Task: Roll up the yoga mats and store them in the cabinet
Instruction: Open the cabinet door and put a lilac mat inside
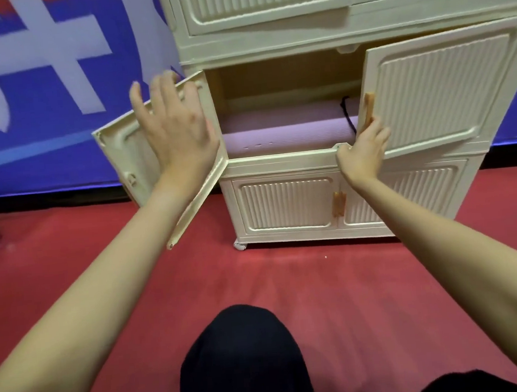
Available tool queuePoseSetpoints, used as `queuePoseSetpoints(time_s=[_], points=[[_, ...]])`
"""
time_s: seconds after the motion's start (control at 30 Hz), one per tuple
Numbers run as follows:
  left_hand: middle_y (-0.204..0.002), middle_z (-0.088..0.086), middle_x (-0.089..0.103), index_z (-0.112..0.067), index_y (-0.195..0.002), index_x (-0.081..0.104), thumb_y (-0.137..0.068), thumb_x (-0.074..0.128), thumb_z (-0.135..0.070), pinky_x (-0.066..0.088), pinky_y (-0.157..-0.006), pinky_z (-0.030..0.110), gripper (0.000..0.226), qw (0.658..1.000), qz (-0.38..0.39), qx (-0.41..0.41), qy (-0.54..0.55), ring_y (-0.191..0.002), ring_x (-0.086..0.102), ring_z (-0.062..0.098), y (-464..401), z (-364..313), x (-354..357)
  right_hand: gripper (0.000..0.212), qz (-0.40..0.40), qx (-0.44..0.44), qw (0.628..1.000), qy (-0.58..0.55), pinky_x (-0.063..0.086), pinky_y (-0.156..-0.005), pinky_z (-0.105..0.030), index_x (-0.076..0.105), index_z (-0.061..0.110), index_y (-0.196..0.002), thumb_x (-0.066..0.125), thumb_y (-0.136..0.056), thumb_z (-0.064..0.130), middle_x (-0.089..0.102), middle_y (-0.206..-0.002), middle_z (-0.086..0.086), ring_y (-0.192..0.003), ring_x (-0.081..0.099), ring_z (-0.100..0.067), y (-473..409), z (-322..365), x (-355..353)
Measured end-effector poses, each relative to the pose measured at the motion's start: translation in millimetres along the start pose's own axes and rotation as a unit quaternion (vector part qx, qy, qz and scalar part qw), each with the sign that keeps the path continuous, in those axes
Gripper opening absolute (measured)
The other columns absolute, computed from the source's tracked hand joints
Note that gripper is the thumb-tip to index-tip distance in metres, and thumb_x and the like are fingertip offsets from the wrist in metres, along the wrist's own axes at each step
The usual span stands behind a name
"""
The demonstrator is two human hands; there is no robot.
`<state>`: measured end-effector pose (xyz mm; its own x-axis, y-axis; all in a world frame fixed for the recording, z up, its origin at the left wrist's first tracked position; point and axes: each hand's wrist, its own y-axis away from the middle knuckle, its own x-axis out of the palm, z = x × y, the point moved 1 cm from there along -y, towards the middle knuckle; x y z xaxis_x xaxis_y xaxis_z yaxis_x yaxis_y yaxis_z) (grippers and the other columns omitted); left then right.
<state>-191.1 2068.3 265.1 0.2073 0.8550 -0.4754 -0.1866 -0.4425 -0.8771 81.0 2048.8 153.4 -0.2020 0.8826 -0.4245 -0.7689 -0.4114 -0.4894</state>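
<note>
Left hand [176, 131]: fingers straight and spread, palm laid flat against the inner face of the left door [129, 158]. It holds nothing. A flat palm suits this: I judge it is there to swing the panel on its hinge, which needs a push and no grip.

Right hand [361, 152]: fingers curled on the free edge of the right door [442, 92], just under its wooden handle [369, 108], thumb resting near the front lip of the shelf. Holding the edge gives me control of the swing; I cannot tell whether the fingers wrap fully behind the panel.

Both doors stand ajar, the left one swung wide and tilted toward me, the right one about half open.

Between them, in the middle compartment of the cabinet [269, 43], lie the rolled mats [283, 131]: pale purple, lengthwise on the shelf, filling its width. A dark strap [347, 110] loops around the right end. How many rolls are stacked there I cannot count for certain; at least two layers show.

Judgement: storing looks done, and both hands are placed to close the compartment.

Upper and lower compartments are shut. The cabinet stands on red floor [289, 280] before a blue banner [38, 90]; my dark-clad knee [240, 360] is at bottom centre.
</note>
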Motion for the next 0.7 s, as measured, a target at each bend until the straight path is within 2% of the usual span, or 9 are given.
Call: queuePoseSetpoints(time_s=[0.07, 0.13, 0.2, 0.27, 0.37, 0.47, 0.53, 0.6, 0.7], points=[[-0.136, 0.021, 0.043, -0.009, -0.109, 0.053, -0.075, 0.054, -0.013, 0.009, -0.113, 0.063, 0.034, 0.994, 0.052, -0.057, -0.080, -0.132, 0.035, 0.041, -6.4, 5.3, -14.0, 0.066, 0.015, 0.015, 1.000, 0.002, 0.029, -0.106, -0.040, 0.034, 0.000, -0.137, 0.055, -0.074, 0.003, 0.040, -0.132, -0.021, -0.122, 0.041, -0.041, -2.7, 5.3, 2.8], [-0.138, 0.028, 0.040, -0.006, -0.118, 0.050, -0.075, 0.059, -0.014, 0.007, -0.111, 0.067, 0.045, 0.981, 0.122, -0.091, -0.122, -0.130, 0.034, 0.049, -9.8, 9.1, -19.2, 0.067, 0.024, 0.018, 1.000, 0.006, 0.028, -0.107, -0.039, 0.033, 0.000, -0.137, 0.054, -0.074, 0.001, 0.039, -0.133, -0.021, -0.123, 0.040, -0.041, -4.2, 7.8, 3.7], [-0.133, 0.030, 0.044, -0.004, -0.128, 0.044, -0.076, 0.062, -0.014, 0.018, -0.110, 0.063, 0.056, 0.966, 0.193, -0.104, -0.138, -0.122, 0.042, 0.050, -12.2, 12.0, -18.8, 0.066, 0.031, 0.009, 0.999, 0.016, 0.028, -0.107, -0.040, 0.033, -0.001, -0.137, 0.054, -0.075, 0.000, 0.039, -0.133, -0.023, -0.123, 0.040, -0.042, -5.5, 7.4, 4.0], [-0.123, 0.026, 0.050, -0.002, -0.124, 0.049, -0.078, 0.061, -0.012, 0.031, -0.103, 0.052, 0.049, 0.956, 0.231, -0.092, -0.157, -0.113, 0.048, 0.044, -13.1, 10.9, -20.6, 0.060, 0.041, -0.007, 0.999, 0.027, 0.029, -0.106, -0.042, 0.033, -0.002, -0.137, 0.053, -0.080, 0.002, 0.040, -0.134, -0.024, -0.123, 0.040, -0.042, -6.6, 3.9, 2.4], [-0.108, 0.019, 0.054, -0.003, -0.109, 0.058, -0.079, 0.059, -0.002, 0.037, -0.080, 0.037, 0.030, 0.952, 0.256, -0.042, -0.163, -0.103, 0.051, 0.036, -16.8, -0.8, -30.8, 0.047, 0.049, -0.066, 0.995, 0.052, 0.037, -0.100, -0.045, 0.037, -0.002, -0.135, 0.049, -0.090, 0.003, 0.044, -0.131, -0.023, -0.120, 0.045, -0.040, -10.6, -6.4, -5.1], [-0.078, 0.009, 0.047, -0.009, -0.083, 0.052, -0.078, 0.058, 0.007, 0.023, -0.054, 0.023, 0.018, 0.959, 0.258, -0.009, -0.118, -0.079, 0.050, 0.026, -26.8, -20.2, -48.8, 0.037, 0.063, -0.140, 0.985, 0.077, 0.040, -0.093, -0.048, 0.042, -0.002, -0.130, 0.046, -0.093, 0.003, 0.048, -0.125, -0.023, -0.115, 0.047, -0.039, -18.8, -16.8, -15.6], [-0.070, 0.006, 0.043, -0.012, -0.077, 0.045, -0.078, 0.057, 0.007, 0.021, -0.052, 0.024, 0.022, 0.965, 0.247, 0.011, -0.091, -0.068, 0.043, 0.022, -33.1, -37.9, -59.6, 0.032, 0.082, -0.162, 0.981, 0.074, 0.041, -0.089, -0.048, 0.044, -0.002, -0.125, 0.047, -0.094, 0.004, 0.050, -0.121, -0.023, -0.111, 0.050, -0.039, -22.6, -20.2, -22.7], [-0.080, 0.007, 0.046, -0.015, -0.082, 0.046, -0.078, 0.057, 0.006, 0.028, -0.057, 0.029, 0.024, 0.970, 0.233, 0.036, -0.052, -0.074, 0.043, 0.025, -33.0, -57.4, -69.1, 0.027, 0.096, -0.155, 0.981, 0.062, 0.042, -0.086, -0.047, 0.046, -0.001, -0.121, 0.047, -0.095, 0.007, 0.052, -0.120, -0.022, -0.108, 0.052, -0.040, -24.6, -20.5, -28.5], [-0.085, 0.010, 0.050, -0.012, -0.075, 0.042, -0.081, 0.054, 0.000, 0.031, -0.063, 0.035, 0.018, 0.978, 0.195, 0.074, 0.025, -0.080, 0.049, 0.033, -27.9, -83.6, -70.6, 0.022, 0.112, -0.138, 0.983, 0.043, 0.043, -0.081, -0.045, 0.048, 0.002, -0.116, 0.049, -0.096, 0.012, 0.056, -0.116, -0.020, -0.104, 0.055, -0.039, -28.9, -20.6, -34.4]])
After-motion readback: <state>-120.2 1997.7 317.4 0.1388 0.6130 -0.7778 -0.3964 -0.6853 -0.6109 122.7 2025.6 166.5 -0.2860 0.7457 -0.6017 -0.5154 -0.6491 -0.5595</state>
